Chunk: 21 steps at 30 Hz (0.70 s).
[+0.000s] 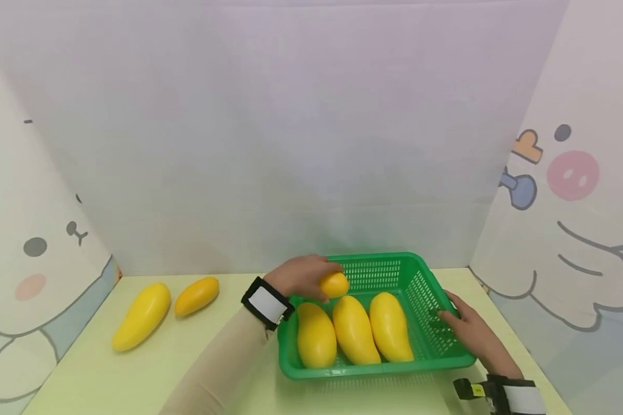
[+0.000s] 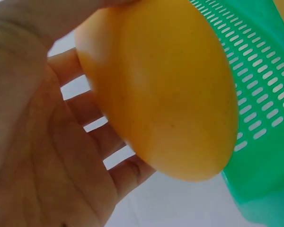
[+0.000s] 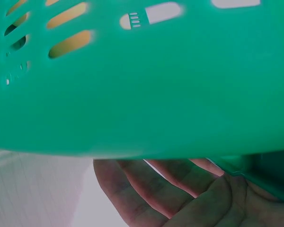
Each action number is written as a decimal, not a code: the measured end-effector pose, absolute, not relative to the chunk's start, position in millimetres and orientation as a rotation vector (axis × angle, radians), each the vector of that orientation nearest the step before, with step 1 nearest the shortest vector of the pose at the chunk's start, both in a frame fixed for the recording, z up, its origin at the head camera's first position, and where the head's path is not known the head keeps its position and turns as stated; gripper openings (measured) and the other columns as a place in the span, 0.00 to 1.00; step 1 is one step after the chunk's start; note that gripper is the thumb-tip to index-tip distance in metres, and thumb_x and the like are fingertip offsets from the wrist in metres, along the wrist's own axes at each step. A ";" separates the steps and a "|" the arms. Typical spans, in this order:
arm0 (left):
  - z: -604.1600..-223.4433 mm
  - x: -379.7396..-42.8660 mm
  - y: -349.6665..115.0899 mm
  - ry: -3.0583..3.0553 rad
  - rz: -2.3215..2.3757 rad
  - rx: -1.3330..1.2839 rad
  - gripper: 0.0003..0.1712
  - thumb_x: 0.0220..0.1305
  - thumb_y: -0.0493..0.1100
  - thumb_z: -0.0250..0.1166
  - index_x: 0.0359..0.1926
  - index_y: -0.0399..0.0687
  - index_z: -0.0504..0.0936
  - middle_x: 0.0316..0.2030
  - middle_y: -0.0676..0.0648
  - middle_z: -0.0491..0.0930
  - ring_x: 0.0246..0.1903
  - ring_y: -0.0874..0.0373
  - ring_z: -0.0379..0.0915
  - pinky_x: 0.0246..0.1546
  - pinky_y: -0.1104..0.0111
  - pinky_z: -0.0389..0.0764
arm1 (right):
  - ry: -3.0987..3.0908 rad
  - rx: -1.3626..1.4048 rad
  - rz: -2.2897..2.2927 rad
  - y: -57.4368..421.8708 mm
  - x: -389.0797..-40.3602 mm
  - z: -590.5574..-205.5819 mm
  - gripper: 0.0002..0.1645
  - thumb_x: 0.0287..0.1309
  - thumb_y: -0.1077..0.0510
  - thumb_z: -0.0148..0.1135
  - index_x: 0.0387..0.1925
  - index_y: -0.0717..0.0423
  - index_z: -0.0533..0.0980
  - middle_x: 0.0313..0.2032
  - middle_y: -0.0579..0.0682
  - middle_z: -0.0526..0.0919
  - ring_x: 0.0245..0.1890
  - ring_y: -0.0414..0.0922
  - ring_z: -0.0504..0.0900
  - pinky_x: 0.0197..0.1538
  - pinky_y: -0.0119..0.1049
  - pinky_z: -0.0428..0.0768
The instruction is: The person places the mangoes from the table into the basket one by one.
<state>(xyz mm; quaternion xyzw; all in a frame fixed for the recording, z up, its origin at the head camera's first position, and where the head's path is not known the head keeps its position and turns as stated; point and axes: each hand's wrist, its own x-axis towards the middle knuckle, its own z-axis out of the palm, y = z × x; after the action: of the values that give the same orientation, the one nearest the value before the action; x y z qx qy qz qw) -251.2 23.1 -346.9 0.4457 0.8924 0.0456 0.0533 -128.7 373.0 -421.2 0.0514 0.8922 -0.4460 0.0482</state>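
My left hand grips an orange-yellow mango over the back left corner of the green plastic basket. The thumb lies on one side of this mango and the fingers reach round the other. Three larger yellow mangoes, a left one, a middle one and a right one, lie side by side in the basket. At the basket's right side my right hand holds the rim, thumb over it. In the right wrist view its fingers show below the green wall, partly hidden by it.
On the left of the pale yellow table lie a long yellow mango and a smaller orange one. A plain backdrop rises behind the table, with cartoon-printed panels at both sides.
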 end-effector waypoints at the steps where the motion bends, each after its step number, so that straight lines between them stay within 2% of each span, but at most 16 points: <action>1: -347.3 -251.2 24.5 2.710 0.135 1.351 0.37 0.47 0.54 0.72 0.60 0.63 0.70 0.49 0.56 0.74 0.43 0.62 0.68 0.39 0.69 0.72 | 2.725 0.155 -1.360 372.7 -128.7 -421.4 0.40 0.69 0.47 0.45 0.72 0.57 0.42 0.59 0.72 0.62 0.39 0.49 0.77 0.35 0.42 0.77; 9: -349.6 -253.2 32.8 2.709 0.114 1.314 0.37 0.47 0.54 0.72 0.60 0.61 0.69 0.48 0.55 0.74 0.41 0.62 0.68 0.37 0.68 0.73 | 2.733 0.158 -1.369 371.7 -127.4 -420.1 0.39 0.69 0.48 0.45 0.72 0.58 0.42 0.58 0.72 0.63 0.38 0.49 0.77 0.35 0.42 0.77; 15: -352.4 -255.2 35.7 2.721 0.074 1.285 0.37 0.47 0.55 0.72 0.60 0.62 0.69 0.50 0.55 0.73 0.42 0.61 0.69 0.37 0.67 0.73 | 2.724 0.163 -1.372 371.1 -127.4 -420.2 0.40 0.68 0.47 0.46 0.72 0.56 0.43 0.61 0.71 0.61 0.42 0.50 0.75 0.37 0.42 0.76; 21: -358.1 -256.6 38.8 2.709 0.080 1.297 0.37 0.47 0.55 0.72 0.59 0.62 0.69 0.50 0.55 0.73 0.44 0.60 0.70 0.39 0.67 0.73 | 2.739 0.183 -1.364 368.5 -125.2 -420.1 0.39 0.68 0.49 0.46 0.72 0.56 0.44 0.60 0.71 0.62 0.41 0.50 0.76 0.37 0.42 0.77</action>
<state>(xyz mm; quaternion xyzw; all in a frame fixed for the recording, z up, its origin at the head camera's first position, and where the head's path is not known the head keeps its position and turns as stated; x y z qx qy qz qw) -256.6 38.8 -358.1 0.4306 0.8995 0.0266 0.0685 -125.2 368.5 -420.1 0.0598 0.8928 -0.4448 0.0381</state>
